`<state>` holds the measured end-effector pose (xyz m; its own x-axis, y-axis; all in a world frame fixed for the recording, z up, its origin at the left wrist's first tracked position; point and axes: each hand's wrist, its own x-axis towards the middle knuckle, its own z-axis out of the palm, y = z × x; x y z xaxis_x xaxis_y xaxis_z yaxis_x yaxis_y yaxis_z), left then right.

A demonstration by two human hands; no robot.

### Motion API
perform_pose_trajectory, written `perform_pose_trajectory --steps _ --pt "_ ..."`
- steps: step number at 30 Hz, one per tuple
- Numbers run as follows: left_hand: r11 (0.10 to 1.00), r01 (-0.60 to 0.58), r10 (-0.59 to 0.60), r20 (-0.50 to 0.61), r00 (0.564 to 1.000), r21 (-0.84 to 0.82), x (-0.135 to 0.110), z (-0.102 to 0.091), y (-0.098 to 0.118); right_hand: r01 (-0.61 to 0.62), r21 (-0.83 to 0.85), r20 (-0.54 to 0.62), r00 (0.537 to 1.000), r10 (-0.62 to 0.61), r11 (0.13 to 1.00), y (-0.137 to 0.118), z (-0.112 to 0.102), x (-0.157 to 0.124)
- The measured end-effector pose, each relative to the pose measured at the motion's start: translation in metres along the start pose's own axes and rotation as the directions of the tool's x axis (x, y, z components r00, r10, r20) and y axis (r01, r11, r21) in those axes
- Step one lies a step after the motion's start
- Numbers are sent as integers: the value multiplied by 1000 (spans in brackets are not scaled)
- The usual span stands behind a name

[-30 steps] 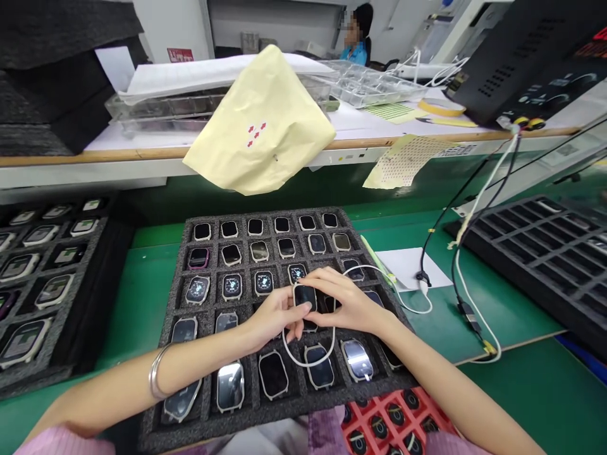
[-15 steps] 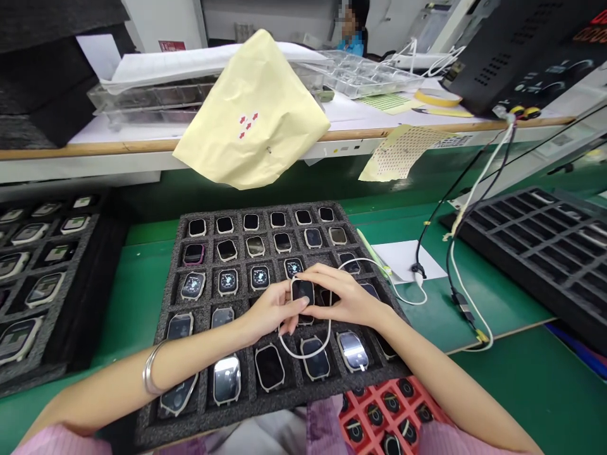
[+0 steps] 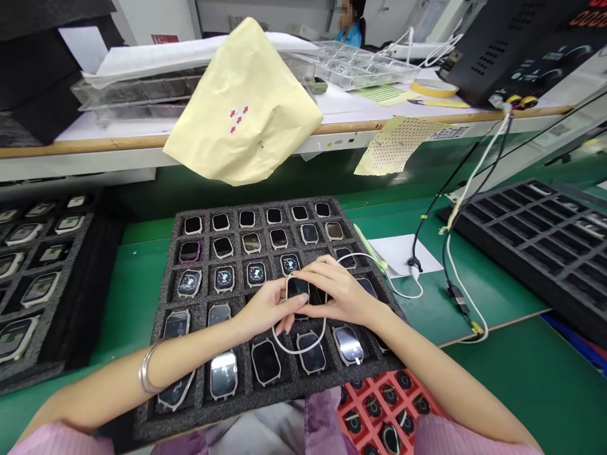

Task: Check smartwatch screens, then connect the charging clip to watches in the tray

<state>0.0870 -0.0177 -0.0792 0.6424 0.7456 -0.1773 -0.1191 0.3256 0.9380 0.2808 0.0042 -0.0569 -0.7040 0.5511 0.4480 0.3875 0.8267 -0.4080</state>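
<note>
Over a dark foam tray (image 3: 199, 407) of smartwatches, both hands hold one smartwatch (image 3: 297, 288) with a dark screen. My left hand (image 3: 270, 308) grips it from the left, thumb across the lower part of its face. My right hand (image 3: 334, 292) closes on its right and upper edge. A white cable (image 3: 310, 349) loops below the hands and runs right to a black-and-white connector (image 3: 414, 265). Whether the cable meets the back of the watch is hidden. Several watches in the tray's middle row, such as the watch (image 3: 257, 274), show lit dials; most screens are dark.
Another watch tray (image 3: 83, 253) stands left, and a black slotted tray (image 3: 531, 227) right. A red tray (image 3: 379, 404) with round black parts sits near my lap. Yellow paper (image 3: 244, 114) hangs from the shelf, which bears a black power supply (image 3: 531, 57). A person (image 3: 349, 28) sits behind.
The whole view has shifted slightly, so the trays and shelf appear a little higher and further left. Both hands keep their grip on the smartwatch, whose screen stays dark.
</note>
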Motion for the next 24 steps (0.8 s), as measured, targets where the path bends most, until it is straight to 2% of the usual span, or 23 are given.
perform_pose_trajectory --steps 5,8,11,15,18,21,22,24 --pt "986 52 -48 29 998 -157 0 -2 7 -67 60 29 997 65 996 3 -4 3" --pt "951 83 -74 42 996 -297 2 -5 11 -211 98 77 976 204 972 13 -15 2" --pt "917 110 -109 25 994 -384 4 -10 13 -361 13 60 931 359 933 21 -31 -7" --pt "890 121 -123 25 992 -439 6 -15 13 -440 -128 53 892 449 889 18 -50 -37" --pt "898 117 -106 48 993 -424 4 -13 13 -525 -140 79 839 538 840 3 -64 -60" --pt "947 82 -65 66 996 -311 2 -7 13 -577 -156 261 759 597 802 -18 -75 -66" --pt "967 56 -43 58 997 -247 1 -5 12 -580 -161 291 746 600 799 -25 -76 -63" --pt "994 -2 5 31 1000 -110 0 0 11 -554 -138 286 771 569 821 -35 -74 -51"
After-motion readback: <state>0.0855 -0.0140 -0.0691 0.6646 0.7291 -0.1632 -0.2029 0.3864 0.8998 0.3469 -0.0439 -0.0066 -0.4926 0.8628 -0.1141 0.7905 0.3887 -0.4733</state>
